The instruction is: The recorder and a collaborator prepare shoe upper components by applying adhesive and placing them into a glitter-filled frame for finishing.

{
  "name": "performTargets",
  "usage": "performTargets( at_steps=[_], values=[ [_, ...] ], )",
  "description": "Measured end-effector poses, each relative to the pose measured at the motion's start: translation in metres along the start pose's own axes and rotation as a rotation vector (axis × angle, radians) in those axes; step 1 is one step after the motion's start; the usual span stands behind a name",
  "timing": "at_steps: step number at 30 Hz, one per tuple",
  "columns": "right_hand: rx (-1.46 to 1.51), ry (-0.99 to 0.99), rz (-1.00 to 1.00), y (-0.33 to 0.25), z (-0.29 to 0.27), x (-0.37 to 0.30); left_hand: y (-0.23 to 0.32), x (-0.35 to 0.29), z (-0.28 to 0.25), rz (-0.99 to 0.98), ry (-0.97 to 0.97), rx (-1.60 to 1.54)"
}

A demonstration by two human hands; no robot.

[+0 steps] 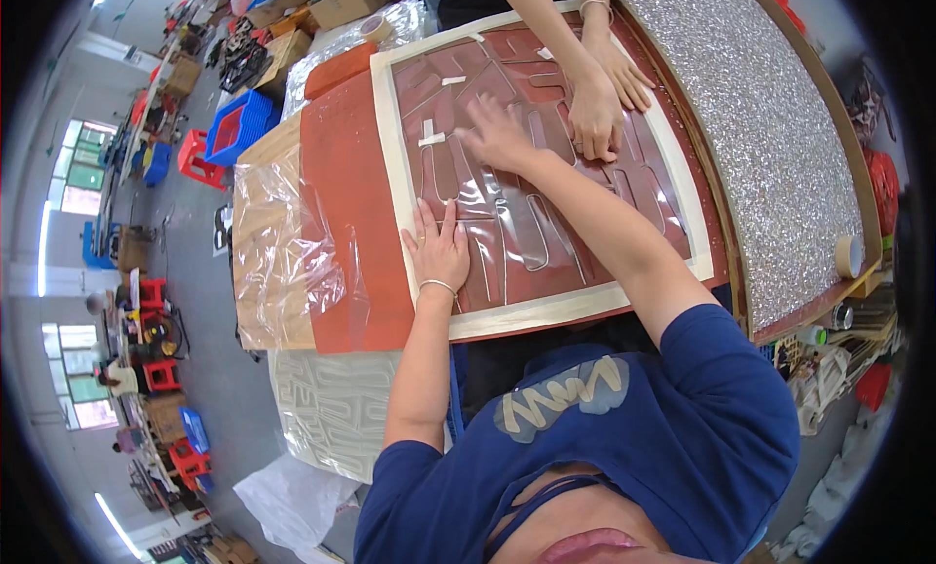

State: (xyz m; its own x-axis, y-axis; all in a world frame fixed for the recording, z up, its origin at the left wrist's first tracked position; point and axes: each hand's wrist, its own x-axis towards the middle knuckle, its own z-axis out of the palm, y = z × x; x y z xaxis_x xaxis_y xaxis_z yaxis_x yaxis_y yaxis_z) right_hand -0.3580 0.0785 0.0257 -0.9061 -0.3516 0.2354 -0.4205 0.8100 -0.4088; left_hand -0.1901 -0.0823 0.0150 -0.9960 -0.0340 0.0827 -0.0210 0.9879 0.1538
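A transparent plastic sheet [475,260] with long, outlined cut shapes lies over a dark red board, framed by cream tape [531,313]. My left hand [441,250] rests with spread fingers on the sheet's left edge, partly over the tape. Farther in, my right hand [495,135] reaches across the sheet with its fingers apart; slight blur hides whether it touches. Small white tape pieces [432,138] stick to the sheet near its fingertips. Opposite me, a co-worker's two hands [597,116] press on the sheet's far right part.
Silver glitter material [770,125] covers a board on the right, with a tape roll [848,257] at its near corner. On the left lie an orange-red sheet [346,189] and crinkled plastic film [283,242]. Blue crates [241,125] and red stools [200,159] stand beyond.
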Motion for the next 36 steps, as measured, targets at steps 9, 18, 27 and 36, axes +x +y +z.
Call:
performTargets(
  at_steps=[9, 18, 27, 36],
  values=[
    [0.014, -0.167, 0.185, 0.038, -0.033, -0.054, 0.002, 0.002, 0.000, -0.024, -0.041, -0.014],
    [0.015, 0.214, 0.002, 0.069, -0.109, -0.180, 0.001, 0.002, -0.002, -0.038, -0.059, 0.058],
    [-0.035, -0.210, 0.426, 0.105, -0.153, -0.172, 0.000, -0.001, -0.001, -0.046, -0.063, 0.048],
    [-0.277, 0.149, 0.105, 0.122, -0.107, -0.181, 0.003, 0.002, 0.000, -0.054, -0.087, 0.073]
  ],
)
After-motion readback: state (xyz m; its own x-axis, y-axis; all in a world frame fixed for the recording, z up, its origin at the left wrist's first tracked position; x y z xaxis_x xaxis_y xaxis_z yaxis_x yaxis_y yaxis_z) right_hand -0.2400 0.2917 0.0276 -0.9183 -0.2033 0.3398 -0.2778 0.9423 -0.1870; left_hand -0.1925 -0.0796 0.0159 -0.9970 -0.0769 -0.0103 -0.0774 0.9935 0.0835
